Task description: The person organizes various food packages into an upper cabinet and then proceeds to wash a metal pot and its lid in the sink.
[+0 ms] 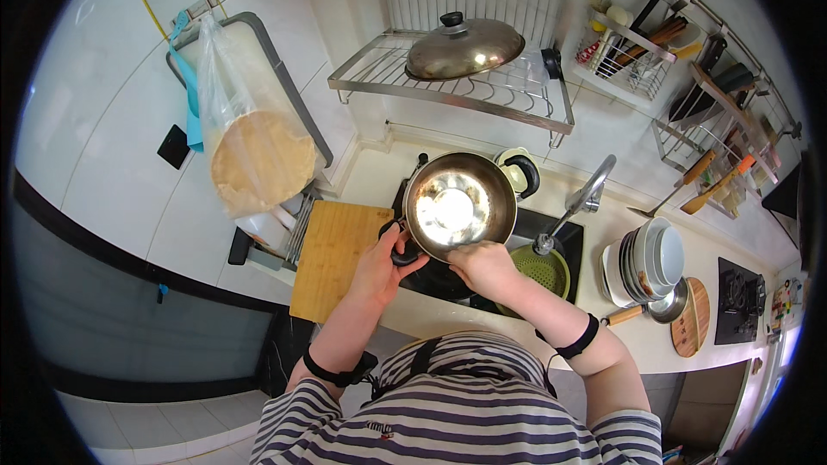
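Note:
A stainless steel wok point(460, 206) with two black loop handles is held over the black sink, its shiny inside facing up toward me. My left hand point(386, 265) grips the near-left handle. At the wok's near rim, my right hand point(481, 265) is curled with its fingers against the edge; whether it holds anything is hidden. The other handle points to the upper right. Below my right forearm a green colander point(541, 271) sits in the sink, under the chrome faucet point(588, 190).
A bamboo cutting board point(336, 258) lies left of the sink. Stacked bowls and plates point(652, 258), a small pan point(669, 303) and a round wooden board point(691, 316) stand right. Above, a wire rack point(452, 93) holds a domed lid point(465, 50). A black cooktop point(738, 300) is farther right.

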`<state>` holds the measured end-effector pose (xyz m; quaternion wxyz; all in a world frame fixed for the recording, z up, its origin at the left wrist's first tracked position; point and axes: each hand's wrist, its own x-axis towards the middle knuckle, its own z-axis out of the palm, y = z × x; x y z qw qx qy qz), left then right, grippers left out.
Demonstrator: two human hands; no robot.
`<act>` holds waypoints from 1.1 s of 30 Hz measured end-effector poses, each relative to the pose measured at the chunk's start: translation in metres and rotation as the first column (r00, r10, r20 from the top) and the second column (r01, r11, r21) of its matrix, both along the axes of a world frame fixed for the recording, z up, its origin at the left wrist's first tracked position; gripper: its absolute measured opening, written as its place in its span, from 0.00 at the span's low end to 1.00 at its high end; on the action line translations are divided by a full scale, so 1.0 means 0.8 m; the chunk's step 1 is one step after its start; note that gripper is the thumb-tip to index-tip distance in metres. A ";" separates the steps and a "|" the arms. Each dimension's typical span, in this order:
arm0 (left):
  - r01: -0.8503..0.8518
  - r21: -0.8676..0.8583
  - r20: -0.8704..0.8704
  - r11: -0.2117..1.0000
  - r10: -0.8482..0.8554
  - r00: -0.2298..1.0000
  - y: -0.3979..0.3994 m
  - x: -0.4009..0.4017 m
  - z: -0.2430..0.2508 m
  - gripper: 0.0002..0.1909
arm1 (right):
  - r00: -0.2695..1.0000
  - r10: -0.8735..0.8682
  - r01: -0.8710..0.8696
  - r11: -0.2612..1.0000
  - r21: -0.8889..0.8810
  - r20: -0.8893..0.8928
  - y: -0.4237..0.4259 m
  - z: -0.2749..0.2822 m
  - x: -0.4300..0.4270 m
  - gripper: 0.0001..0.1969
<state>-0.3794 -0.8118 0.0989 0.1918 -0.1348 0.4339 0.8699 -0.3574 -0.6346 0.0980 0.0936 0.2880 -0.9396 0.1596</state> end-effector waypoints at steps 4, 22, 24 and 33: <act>0.035 -0.004 -0.014 0.999 -0.035 0.999 -0.007 -0.006 -0.011 0.14 | 0.997 -0.027 0.026 1.000 0.007 0.068 -0.002 0.000 0.004 0.06; 0.076 -0.157 0.255 0.985 -0.034 0.966 -0.019 -0.007 -0.105 0.13 | 0.789 -0.549 0.610 0.755 -0.242 0.277 0.137 -0.079 0.075 0.06; 0.078 -0.158 0.314 0.984 -0.025 0.949 -0.013 0.000 -0.129 0.13 | 0.682 -0.584 0.668 0.743 -0.049 0.441 0.142 -0.100 0.095 0.08; 0.157 -0.131 0.484 0.979 -0.075 0.872 0.037 0.038 -0.166 0.12 | 0.485 -0.592 0.026 0.746 0.666 0.644 0.099 -0.196 0.055 0.17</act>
